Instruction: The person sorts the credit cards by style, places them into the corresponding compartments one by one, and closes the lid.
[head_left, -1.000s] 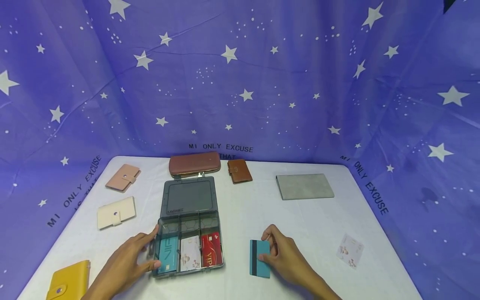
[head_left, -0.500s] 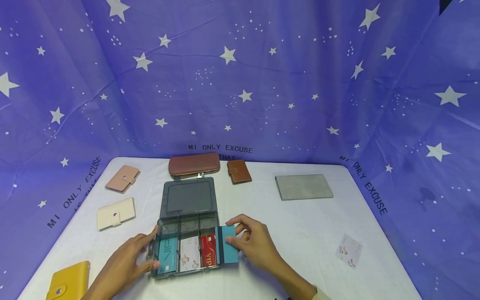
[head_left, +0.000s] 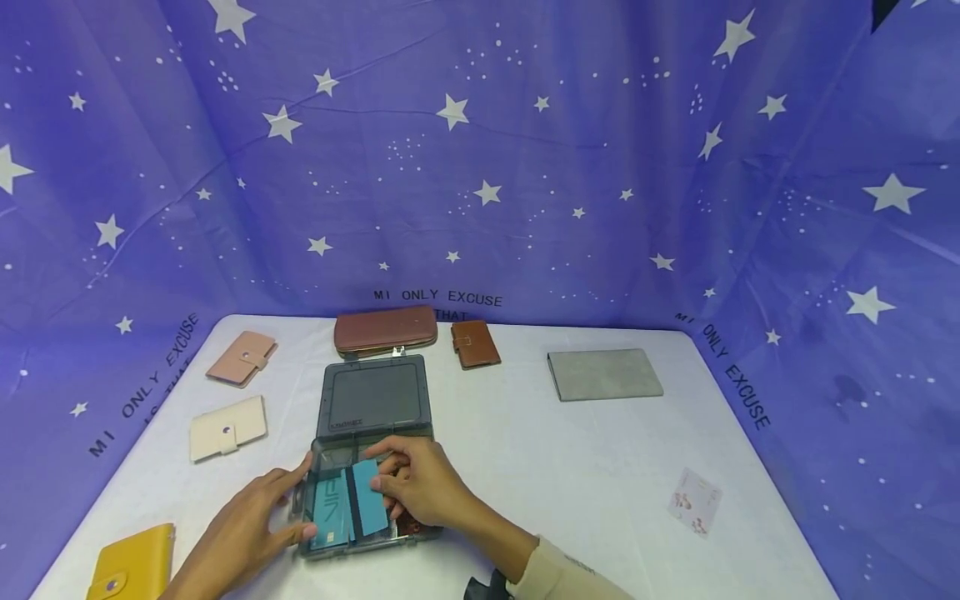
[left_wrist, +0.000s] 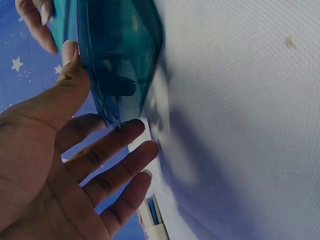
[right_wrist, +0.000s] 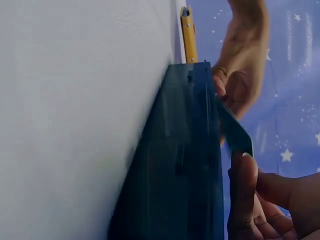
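Note:
My right hand (head_left: 426, 482) pinches a teal card (head_left: 371, 498) with a dark stripe between thumb and fingers. The card is tilted above the grey see-through organizer box (head_left: 375, 395), whose lid lies back. In the box's left compartment sits a teal VIP card (head_left: 327, 515); the held card covers part of it. My right hand hides most of the middle and right compartments. My left hand (head_left: 243, 525) rests at the box's left side, thumb at the rim. In the left wrist view its other fingers (left_wrist: 131, 165) are spread and loosely extended beside the box wall (left_wrist: 127, 45).
Behind the box lie a maroon zip wallet (head_left: 386, 328) and a brown card holder (head_left: 476, 344). Pink (head_left: 243, 358), cream (head_left: 228, 428) and yellow (head_left: 133, 563) holders line the left. On the right are a grey wallet (head_left: 606, 374) and a pale flowered card (head_left: 696, 502).
My right hand has carried the teal card leftward from the tabletop, across the right compartment, to above the left part of the box. The left hand has stayed at the box's side.

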